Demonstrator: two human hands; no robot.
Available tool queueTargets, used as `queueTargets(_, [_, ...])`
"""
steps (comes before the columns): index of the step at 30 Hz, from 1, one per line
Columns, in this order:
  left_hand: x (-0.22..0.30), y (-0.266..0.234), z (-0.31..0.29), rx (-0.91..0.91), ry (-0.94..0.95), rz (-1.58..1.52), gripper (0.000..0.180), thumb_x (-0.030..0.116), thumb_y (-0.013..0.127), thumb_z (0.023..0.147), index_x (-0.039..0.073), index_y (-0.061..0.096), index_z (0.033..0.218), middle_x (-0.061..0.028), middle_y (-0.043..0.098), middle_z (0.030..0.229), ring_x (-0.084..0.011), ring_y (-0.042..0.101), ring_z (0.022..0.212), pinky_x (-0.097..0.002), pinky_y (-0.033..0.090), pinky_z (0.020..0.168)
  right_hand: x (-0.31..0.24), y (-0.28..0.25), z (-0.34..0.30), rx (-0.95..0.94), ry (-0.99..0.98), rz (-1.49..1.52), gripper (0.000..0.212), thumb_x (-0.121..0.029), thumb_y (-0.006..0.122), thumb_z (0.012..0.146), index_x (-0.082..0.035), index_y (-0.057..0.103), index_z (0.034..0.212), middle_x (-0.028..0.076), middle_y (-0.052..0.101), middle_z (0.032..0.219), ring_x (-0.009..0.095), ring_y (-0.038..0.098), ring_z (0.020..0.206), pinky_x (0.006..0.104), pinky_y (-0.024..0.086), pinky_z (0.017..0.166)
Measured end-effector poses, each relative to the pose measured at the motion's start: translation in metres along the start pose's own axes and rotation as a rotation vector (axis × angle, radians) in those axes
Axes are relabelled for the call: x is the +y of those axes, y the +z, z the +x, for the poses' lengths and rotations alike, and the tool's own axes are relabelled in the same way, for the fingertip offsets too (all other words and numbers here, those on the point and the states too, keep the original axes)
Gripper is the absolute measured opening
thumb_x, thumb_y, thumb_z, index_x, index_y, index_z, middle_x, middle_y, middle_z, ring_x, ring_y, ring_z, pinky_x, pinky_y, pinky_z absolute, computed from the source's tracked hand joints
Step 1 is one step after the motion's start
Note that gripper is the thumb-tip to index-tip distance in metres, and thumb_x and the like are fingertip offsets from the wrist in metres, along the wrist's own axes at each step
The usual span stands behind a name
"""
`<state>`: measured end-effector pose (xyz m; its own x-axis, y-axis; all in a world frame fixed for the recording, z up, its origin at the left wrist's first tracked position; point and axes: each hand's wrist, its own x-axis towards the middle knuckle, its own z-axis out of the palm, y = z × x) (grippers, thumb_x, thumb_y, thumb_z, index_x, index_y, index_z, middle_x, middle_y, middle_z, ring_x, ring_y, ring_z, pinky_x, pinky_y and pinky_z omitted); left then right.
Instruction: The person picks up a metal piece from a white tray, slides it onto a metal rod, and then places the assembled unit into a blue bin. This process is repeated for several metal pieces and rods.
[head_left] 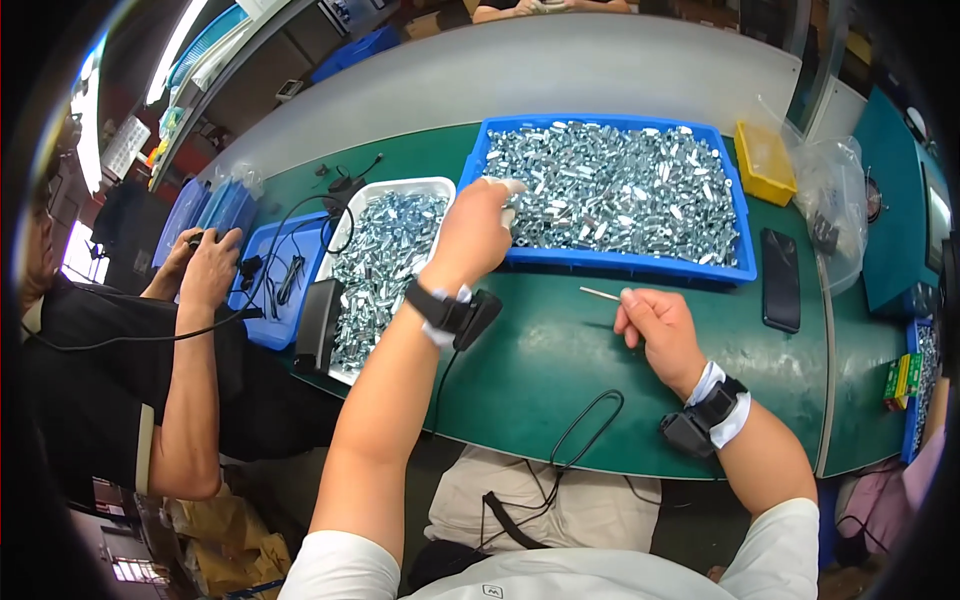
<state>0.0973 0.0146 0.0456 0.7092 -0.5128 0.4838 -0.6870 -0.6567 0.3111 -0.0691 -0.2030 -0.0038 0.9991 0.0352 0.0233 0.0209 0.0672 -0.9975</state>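
My left hand (474,228) reaches over the left wall of a large blue tray (612,264). Its fingertips, which look pale or covered, are apart at the edge of a heap of small silvery metal parts (620,190); I see nothing held between them. Over the green table in front of the tray, my right hand (660,333) is closed, pinching a thin metal rod (598,293) between thumb and forefinger. The rod points left. Just left of my left hand stands a white tray (447,186), filled with similar metal parts. Each wrist wears a black strapped device.
A black phone (780,280) and a yellow bin (764,165) lie to the right, beside a clear plastic bag (832,200). At left, a co-worker's hands (207,262) hold something dark above a small blue tray (262,322) with cables. A black cable (590,440) loops over the front edge.
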Motion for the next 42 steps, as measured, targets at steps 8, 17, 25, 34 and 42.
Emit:
queueTargets(8, [-0.007, 0.013, 0.0, 0.076, -0.086, -0.042, 0.021, 0.002, 0.064, 0.082, 0.003, 0.066, 0.103, -0.0167, 0.065, 0.095, -0.0315, 0.063, 0.087, -0.0383, 0.05, 0.078, 0.002, 0.002, -0.001, -0.014, 0.025, -0.015, 0.041, -0.028, 0.048, 0.1, -0.003, 0.06, 0.07, -0.001, 0.055, 0.062, 0.004, 0.046, 0.055, 0.0206, 0.034, 0.053])
queueTargets(17, [0.075, 0.015, -0.058, -0.147, -0.549, -1.263, 0.01, 0.006, 0.06, 0.092, 0.003, 0.062, 0.101, -0.0049, 0.065, 0.089, -0.0126, 0.064, 0.078, -0.0244, 0.052, 0.067, 0.007, 0.002, 0.003, 0.087, -0.034, 0.056, 0.04, -0.028, 0.048, 0.1, -0.003, 0.059, 0.072, 0.002, 0.058, 0.067, 0.005, 0.045, 0.055, 0.0208, 0.035, 0.053])
queueTargets(25, [0.063, 0.018, -0.062, 0.025, -0.512, -1.142, 0.022, -0.002, 0.065, 0.086, 0.003, 0.065, 0.107, -0.0051, 0.064, 0.094, -0.011, 0.061, 0.086, -0.0254, 0.05, 0.075, 0.001, 0.005, 0.003, 0.101, 0.005, 0.002, 0.041, -0.027, 0.047, 0.1, -0.002, 0.061, 0.072, 0.001, 0.058, 0.067, 0.005, 0.045, 0.056, 0.0213, 0.036, 0.054])
queueTargets(34, [0.066, 0.013, -0.056, -0.204, -0.165, -0.884, 0.02, -0.004, 0.066, 0.084, 0.003, 0.067, 0.102, -0.0048, 0.064, 0.093, -0.0124, 0.061, 0.086, -0.027, 0.049, 0.074, 0.002, -0.003, 0.0, 0.029, 0.037, -0.097, 0.038, -0.025, 0.048, 0.1, -0.002, 0.061, 0.072, 0.0, 0.055, 0.062, 0.005, 0.047, 0.054, 0.0224, 0.036, 0.052])
queueTargets(42, [0.073, 0.023, -0.065, -0.309, -0.363, -1.001, 0.011, 0.005, 0.066, 0.087, 0.001, 0.063, 0.097, -0.004, 0.064, 0.073, -0.0105, 0.06, 0.063, -0.0244, 0.049, 0.058, 0.003, 0.003, -0.002, 0.051, -0.02, -0.302, 0.037, -0.023, 0.049, 0.098, -0.002, 0.059, 0.069, 0.0, 0.052, 0.057, 0.006, 0.047, 0.052, 0.0234, 0.035, 0.049])
